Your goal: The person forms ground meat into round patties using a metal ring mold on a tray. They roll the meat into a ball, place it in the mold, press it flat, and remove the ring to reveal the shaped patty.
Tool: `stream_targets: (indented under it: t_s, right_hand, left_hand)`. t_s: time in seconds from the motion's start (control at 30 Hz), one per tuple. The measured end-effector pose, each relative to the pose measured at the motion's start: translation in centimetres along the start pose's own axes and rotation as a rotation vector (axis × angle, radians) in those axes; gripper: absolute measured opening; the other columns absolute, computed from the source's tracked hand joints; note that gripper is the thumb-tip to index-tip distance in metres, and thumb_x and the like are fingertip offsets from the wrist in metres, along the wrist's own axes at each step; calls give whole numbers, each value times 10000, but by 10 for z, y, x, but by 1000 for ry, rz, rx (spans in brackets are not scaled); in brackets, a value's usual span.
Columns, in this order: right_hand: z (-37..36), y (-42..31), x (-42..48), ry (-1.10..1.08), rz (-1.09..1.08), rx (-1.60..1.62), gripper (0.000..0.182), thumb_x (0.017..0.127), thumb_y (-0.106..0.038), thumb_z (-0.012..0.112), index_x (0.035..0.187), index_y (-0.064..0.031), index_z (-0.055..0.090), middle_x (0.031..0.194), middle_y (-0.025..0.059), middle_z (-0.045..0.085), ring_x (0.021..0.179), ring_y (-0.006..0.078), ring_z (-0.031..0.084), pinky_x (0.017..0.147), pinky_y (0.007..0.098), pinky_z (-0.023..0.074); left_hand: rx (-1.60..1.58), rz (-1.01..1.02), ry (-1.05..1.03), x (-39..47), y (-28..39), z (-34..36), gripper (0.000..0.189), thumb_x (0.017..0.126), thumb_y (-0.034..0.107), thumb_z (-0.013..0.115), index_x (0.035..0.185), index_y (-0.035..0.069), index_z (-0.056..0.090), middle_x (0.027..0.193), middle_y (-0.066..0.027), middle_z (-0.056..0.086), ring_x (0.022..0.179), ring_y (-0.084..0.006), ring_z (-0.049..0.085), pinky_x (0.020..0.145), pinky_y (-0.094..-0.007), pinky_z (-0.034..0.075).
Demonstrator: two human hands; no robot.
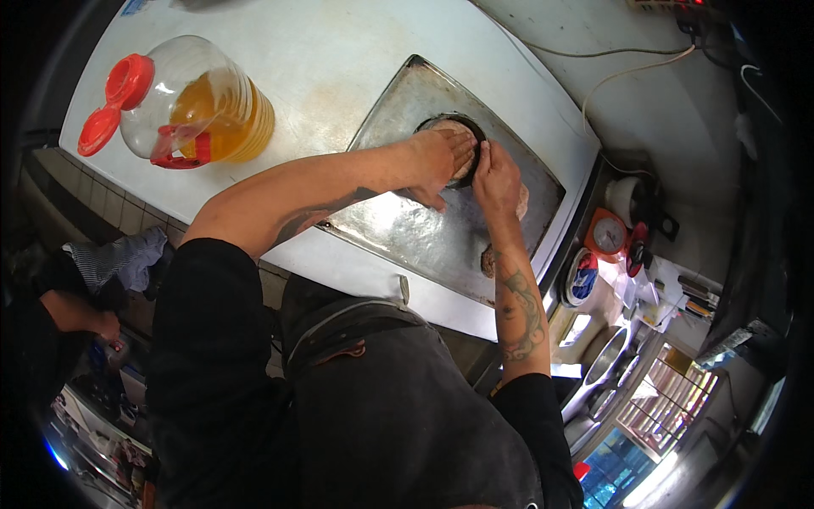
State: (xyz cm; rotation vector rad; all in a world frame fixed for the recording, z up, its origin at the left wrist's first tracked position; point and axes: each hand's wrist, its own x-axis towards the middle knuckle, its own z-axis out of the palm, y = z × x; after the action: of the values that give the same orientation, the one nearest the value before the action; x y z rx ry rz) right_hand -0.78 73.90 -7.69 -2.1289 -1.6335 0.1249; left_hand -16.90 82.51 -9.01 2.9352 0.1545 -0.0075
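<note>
A metal baking tray (407, 235) lies on the white tabletop, with a black round ring or shallow pan (474, 130) on it. Inside the round form is a pale brownish-pink patty, of dough or minced food (459, 167). My left hand (439, 156) rests flat on the patty, fingers extended, and hides part of it. At the right side my right hand (496, 172) pinches the rim between thumb and fingers. A similar pale lump (523, 202) shows partly behind my right wrist. A darker brown lump (488, 262) lies nearer me, partly covered by my forearm.
A clear plastic jug (222, 121) of yellow liquid with a red cap stands on the left of the table. To the right are an orange dial scale (607, 234), a round tub (580, 277) and metal basins (607, 356). Another person's arm (79, 315) is at lower left.
</note>
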Motion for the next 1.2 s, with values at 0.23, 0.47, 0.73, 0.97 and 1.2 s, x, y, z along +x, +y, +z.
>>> stream_targets:
  t_s: [0.23, 0.47, 0.73, 0.97, 1.2]
  right_hand:
    - [-2, 0, -1, -26, 19, -24, 257, 1031, -225, 480, 930, -29, 610, 871, 242, 644, 838, 455, 619, 727, 535, 480]
    - [-1, 2, 0, -22, 18, -6, 248, 1030, -221, 480, 987, -34, 638, 891, 244, 653, 854, 460, 623, 740, 530, 488]
    - [-2, 0, 0, -14, -3, -1, 245, 1027, -220, 483, 991, -37, 641, 893, 242, 654, 857, 456, 623, 742, 531, 489]
    - [2, 8, 1, -38, 4, -35, 250, 1027, -230, 485, 977, -35, 633, 908, 241, 657, 859, 457, 626, 744, 530, 493]
    - [1, 6, 1, -62, 35, -67, 258, 1030, -236, 479, 1025, -39, 646, 932, 238, 667, 885, 454, 633, 762, 527, 499]
  left_hand:
    - [-126, 61, 191, 2, -7, 0, 970, 760, 539, 753, 1382, -144, 458, 1449, -289, 482, 1373, -371, 454, 1203, -419, 290]
    - [-29, -88, 361, 0, 3, 2, 942, 740, 557, 764, 1289, -172, 532, 1351, -302, 560, 1312, -397, 507, 1165, -446, 344]
    - [-116, -80, 310, 2, 0, 7, 988, 752, 584, 750, 1305, -196, 502, 1366, -335, 535, 1301, -427, 514, 1154, -453, 359]
    - [-101, -55, 369, 2, 3, 8, 946, 761, 570, 750, 1321, -155, 512, 1358, -310, 552, 1305, -401, 521, 1141, -434, 381]
    - [-122, -5, 351, 3, 0, 17, 858, 810, 539, 722, 1318, -126, 535, 1360, -267, 568, 1303, -362, 529, 1137, -405, 387]
